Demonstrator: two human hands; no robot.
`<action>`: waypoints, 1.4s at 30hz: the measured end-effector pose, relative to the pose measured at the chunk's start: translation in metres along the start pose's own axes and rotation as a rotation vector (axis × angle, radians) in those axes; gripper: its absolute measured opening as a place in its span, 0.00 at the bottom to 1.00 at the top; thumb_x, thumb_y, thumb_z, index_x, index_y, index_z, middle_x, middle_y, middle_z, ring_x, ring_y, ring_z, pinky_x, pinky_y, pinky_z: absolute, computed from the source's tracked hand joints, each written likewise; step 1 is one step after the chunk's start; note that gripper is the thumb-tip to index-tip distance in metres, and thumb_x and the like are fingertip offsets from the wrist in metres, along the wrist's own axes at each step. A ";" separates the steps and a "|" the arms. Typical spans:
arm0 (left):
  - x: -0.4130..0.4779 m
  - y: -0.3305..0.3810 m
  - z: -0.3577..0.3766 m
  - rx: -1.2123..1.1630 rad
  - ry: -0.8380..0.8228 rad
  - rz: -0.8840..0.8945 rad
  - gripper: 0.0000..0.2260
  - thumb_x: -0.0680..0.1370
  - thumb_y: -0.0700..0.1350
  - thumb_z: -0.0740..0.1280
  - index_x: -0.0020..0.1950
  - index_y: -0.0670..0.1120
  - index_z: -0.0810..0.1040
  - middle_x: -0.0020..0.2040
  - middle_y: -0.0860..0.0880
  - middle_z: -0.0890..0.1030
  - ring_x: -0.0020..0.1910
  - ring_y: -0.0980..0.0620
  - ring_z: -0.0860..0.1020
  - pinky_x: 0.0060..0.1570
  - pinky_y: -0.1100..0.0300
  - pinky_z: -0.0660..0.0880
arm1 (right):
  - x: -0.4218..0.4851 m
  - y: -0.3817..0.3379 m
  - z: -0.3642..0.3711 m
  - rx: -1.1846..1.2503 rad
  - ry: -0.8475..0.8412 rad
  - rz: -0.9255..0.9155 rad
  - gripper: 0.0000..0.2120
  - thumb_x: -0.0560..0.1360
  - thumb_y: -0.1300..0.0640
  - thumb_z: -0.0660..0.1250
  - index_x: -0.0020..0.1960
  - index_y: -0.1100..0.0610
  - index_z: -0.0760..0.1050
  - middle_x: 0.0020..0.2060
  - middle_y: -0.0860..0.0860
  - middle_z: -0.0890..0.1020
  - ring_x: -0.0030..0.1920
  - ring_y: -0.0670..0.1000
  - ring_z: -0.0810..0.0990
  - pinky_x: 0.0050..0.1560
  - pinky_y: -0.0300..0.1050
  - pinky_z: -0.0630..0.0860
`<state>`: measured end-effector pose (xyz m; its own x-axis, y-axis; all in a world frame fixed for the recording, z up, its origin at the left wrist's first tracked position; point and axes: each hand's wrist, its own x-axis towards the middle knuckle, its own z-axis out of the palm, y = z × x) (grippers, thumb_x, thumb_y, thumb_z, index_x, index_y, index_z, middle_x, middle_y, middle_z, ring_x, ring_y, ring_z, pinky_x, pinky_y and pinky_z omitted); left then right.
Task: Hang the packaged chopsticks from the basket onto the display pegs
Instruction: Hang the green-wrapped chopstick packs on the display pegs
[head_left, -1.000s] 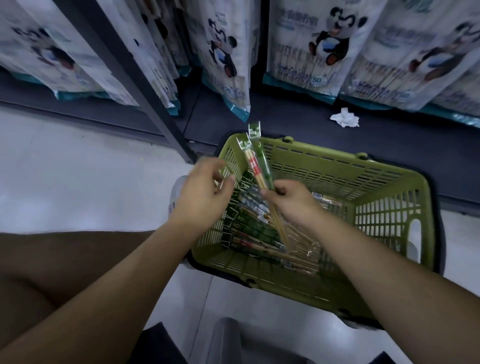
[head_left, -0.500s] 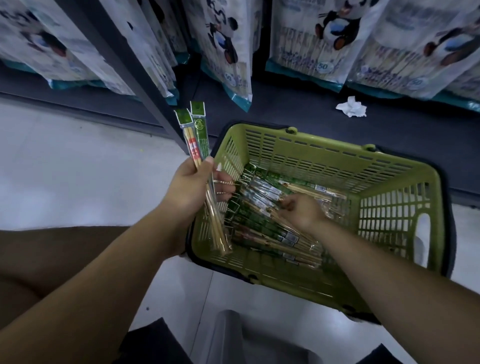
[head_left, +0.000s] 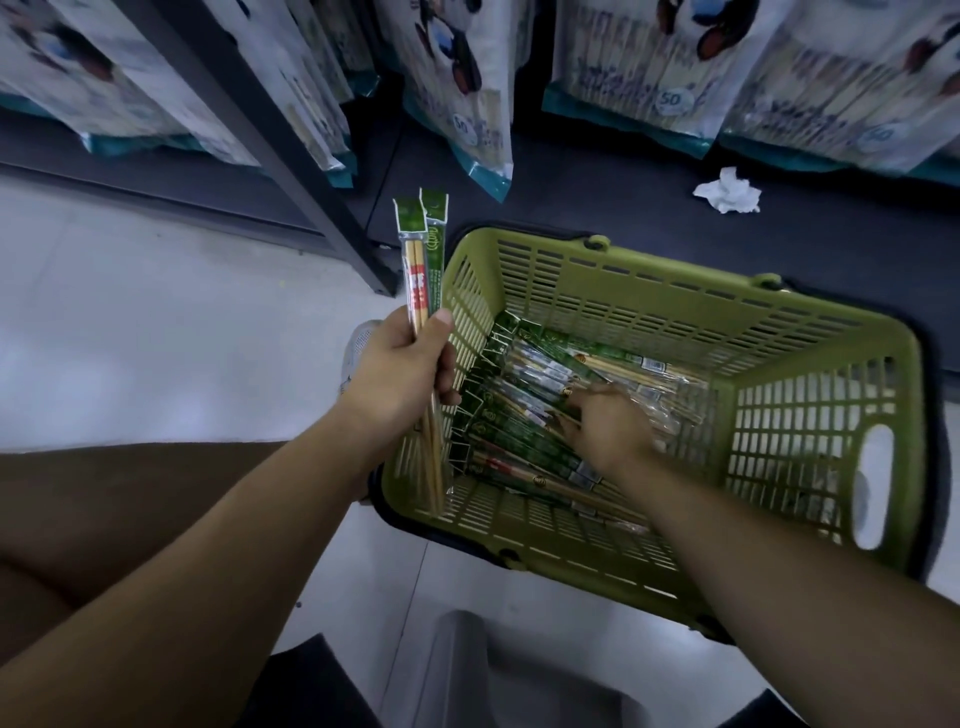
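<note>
the left hand (head_left: 400, 374) is wrapped round two packaged chopsticks (head_left: 422, 270), held upright just beside the basket (head_left: 675, 291) wall. the right hand (head_left: 608, 428) is down inside, fingers on the pile of packs (head_left: 519, 415); whether it has pinched one i cannot tell. the slick, overlapping sleeves could drag a neighbour up and spill it, and the held pair could slide in a loose grip. there is open room above the basket; the shelf post (head_left: 291, 156) and hanging bags (head_left: 457, 78) crowd the far side. no pegs in view.

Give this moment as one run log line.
left hand: holds two chopstick packs | right hand: touches pile in basket | phase: gathering packs
</note>
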<state>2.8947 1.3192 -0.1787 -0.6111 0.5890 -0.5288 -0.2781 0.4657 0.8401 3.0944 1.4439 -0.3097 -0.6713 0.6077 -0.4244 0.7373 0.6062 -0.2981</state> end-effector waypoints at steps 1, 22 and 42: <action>-0.001 0.001 0.000 0.001 -0.001 -0.003 0.15 0.84 0.51 0.63 0.60 0.39 0.74 0.33 0.52 0.76 0.30 0.55 0.75 0.34 0.59 0.78 | -0.002 0.001 -0.002 0.046 0.008 0.011 0.11 0.80 0.49 0.66 0.58 0.52 0.81 0.48 0.52 0.82 0.48 0.53 0.78 0.39 0.40 0.67; -0.011 0.016 0.014 -0.113 -0.009 -0.058 0.15 0.84 0.43 0.65 0.68 0.38 0.70 0.53 0.36 0.81 0.47 0.41 0.84 0.48 0.44 0.84 | -0.031 -0.092 -0.101 0.358 0.116 -0.312 0.25 0.81 0.38 0.50 0.67 0.49 0.75 0.48 0.52 0.69 0.52 0.53 0.71 0.47 0.48 0.69; -0.007 0.012 -0.004 -0.185 0.008 -0.061 0.12 0.82 0.42 0.70 0.64 0.43 0.75 0.42 0.41 0.83 0.41 0.41 0.85 0.43 0.46 0.83 | -0.028 -0.020 0.019 0.091 -0.142 0.043 0.19 0.76 0.49 0.72 0.64 0.53 0.76 0.59 0.54 0.76 0.61 0.55 0.74 0.52 0.46 0.72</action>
<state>2.8931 1.3178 -0.1644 -0.5944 0.5581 -0.5789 -0.4459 0.3703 0.8149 3.1001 1.4049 -0.3083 -0.6261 0.5500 -0.5528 0.7734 0.5285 -0.3501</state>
